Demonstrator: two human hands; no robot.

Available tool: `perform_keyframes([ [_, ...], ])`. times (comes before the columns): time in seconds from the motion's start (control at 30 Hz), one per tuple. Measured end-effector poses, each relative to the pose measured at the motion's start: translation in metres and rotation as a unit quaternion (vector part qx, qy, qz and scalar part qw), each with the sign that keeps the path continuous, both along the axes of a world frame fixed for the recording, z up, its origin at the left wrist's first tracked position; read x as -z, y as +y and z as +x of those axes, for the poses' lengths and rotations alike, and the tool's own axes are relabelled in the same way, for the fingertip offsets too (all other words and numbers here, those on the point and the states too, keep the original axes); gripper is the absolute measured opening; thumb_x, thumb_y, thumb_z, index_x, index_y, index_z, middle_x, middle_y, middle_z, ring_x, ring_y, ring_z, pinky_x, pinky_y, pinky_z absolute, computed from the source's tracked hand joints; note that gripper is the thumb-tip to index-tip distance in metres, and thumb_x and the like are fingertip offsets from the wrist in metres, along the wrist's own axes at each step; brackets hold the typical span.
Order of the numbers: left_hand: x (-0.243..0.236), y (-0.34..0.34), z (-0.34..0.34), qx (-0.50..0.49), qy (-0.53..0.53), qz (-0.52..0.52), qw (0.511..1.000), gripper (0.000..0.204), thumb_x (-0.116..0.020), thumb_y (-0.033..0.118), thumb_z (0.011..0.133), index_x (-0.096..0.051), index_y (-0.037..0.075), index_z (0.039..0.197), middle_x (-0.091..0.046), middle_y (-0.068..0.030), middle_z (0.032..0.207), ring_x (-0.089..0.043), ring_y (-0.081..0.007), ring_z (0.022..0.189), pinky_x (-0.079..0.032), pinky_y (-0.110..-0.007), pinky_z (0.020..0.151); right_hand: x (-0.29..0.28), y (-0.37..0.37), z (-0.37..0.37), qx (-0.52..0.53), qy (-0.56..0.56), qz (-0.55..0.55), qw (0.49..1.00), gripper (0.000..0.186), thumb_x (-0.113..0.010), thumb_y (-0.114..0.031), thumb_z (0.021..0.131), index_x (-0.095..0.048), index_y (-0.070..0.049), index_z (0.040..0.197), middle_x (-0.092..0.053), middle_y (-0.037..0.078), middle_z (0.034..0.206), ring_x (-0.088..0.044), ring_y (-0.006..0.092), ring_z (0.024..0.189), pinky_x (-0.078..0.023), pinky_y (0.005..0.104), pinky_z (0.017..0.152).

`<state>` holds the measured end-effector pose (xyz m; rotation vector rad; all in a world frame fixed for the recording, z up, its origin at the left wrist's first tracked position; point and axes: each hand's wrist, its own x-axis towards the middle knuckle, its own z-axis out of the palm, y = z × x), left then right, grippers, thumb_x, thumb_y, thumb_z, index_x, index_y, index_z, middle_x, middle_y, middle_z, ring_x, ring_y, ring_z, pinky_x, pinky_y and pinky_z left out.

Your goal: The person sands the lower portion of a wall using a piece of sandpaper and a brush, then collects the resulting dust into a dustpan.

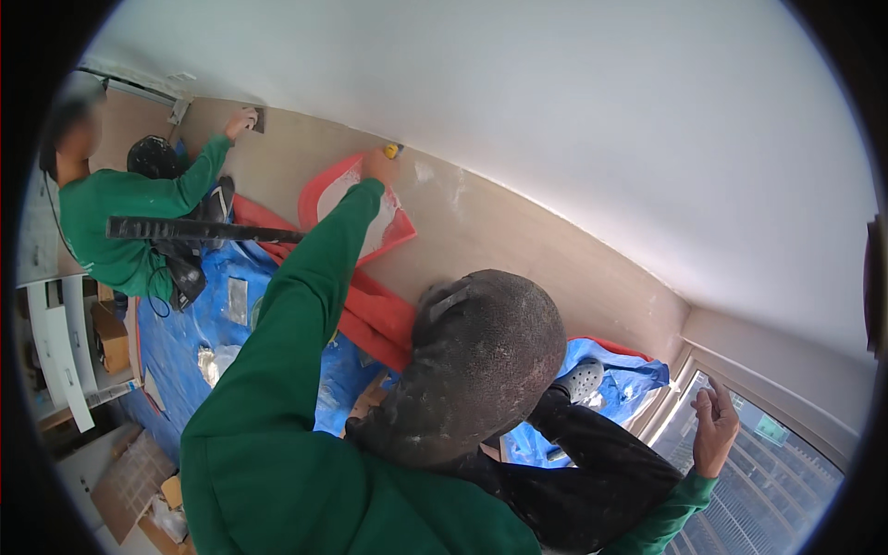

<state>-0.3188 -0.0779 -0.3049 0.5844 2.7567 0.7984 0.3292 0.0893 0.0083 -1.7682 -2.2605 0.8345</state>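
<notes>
Partly, the view is blocked by a dark dusty cap [486,361] and the green sleeve, so the floor under them is hidden, and the tool in the left hand [377,166] shows only as a small yellow tip [392,150]; its blade I cannot make out. The left hand is closed around this tool and presses it to the beige wall [518,231], just below the white ceiling [555,102] edge. Below the hand hangs a red sheet [370,314], smeared white, and further down a blue tarp [185,342]. The right hand [714,427] is loosely open, fingers curled, holding nothing, near the window [768,490]. To the far side, another person [111,222] works on the same wall, well apart.
</notes>
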Motion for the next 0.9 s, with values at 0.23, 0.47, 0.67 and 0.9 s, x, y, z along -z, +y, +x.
perform_keyframes([
  [0.23, -0.001, -0.026, 0.105, 0.198, -0.058, 0.049, 0.977, 0.032, -0.068, 0.013, 0.076, -0.069, 0.004, 0.106, -0.069, -0.0209, 0.087, -0.067, -0.0373, 0.087, -0.053, -0.041, 0.075, -0.005, -0.009, 0.004, -0.014, 0.0, 0.006, 1.0, 0.038, -0.064, -0.021, 0.091, -0.061, 0.001, 0.122, -0.068, 0.013, 0.089, -0.062, 0.017, 0.081, -0.05, 0.0316, 0.075],
  [0.47, 0.001, 0.027, 0.045, 0.198, 0.096, 0.081, 0.972, 0.027, -0.063, 0.013, 0.076, -0.068, 0.006, 0.102, -0.068, -0.0189, 0.092, -0.064, -0.0379, 0.087, -0.052, -0.045, 0.078, -0.009, -0.008, -0.009, -0.005, 0.009, -0.004, 1.0, 0.036, -0.063, -0.017, 0.091, -0.062, 0.002, 0.122, -0.07, 0.013, 0.089, -0.062, 0.0141, 0.079, -0.051, 0.0306, 0.076],
  [0.67, 0.019, 0.045, 0.123, 0.458, 0.04, 0.006, 0.888, 0.033, -0.065, 0.008, 0.072, -0.065, 0.01, 0.105, -0.065, -0.0133, 0.104, -0.062, -0.0355, 0.092, -0.051, -0.045, 0.081, -0.013, -0.009, -0.018, -0.02, 0.022, 0.0, 1.0, 0.036, -0.065, -0.019, 0.091, -0.063, 0.001, 0.12, -0.07, 0.013, 0.088, -0.063, 0.0144, 0.08, -0.051, 0.0309, 0.076],
  [0.9, -0.018, -0.001, 0.048, 0.335, 0.084, 0.112, 0.932, 0.026, -0.065, 0.004, 0.077, -0.067, 0.008, 0.103, -0.067, -0.0145, 0.106, -0.065, -0.035, 0.091, -0.052, -0.042, 0.081, -0.008, -0.007, -0.024, -0.018, -0.014, -0.003, 1.0, 0.036, -0.065, -0.019, 0.091, -0.062, 0.001, 0.121, -0.07, 0.014, 0.089, -0.064, 0.0156, 0.08, -0.051, 0.0308, 0.074],
])
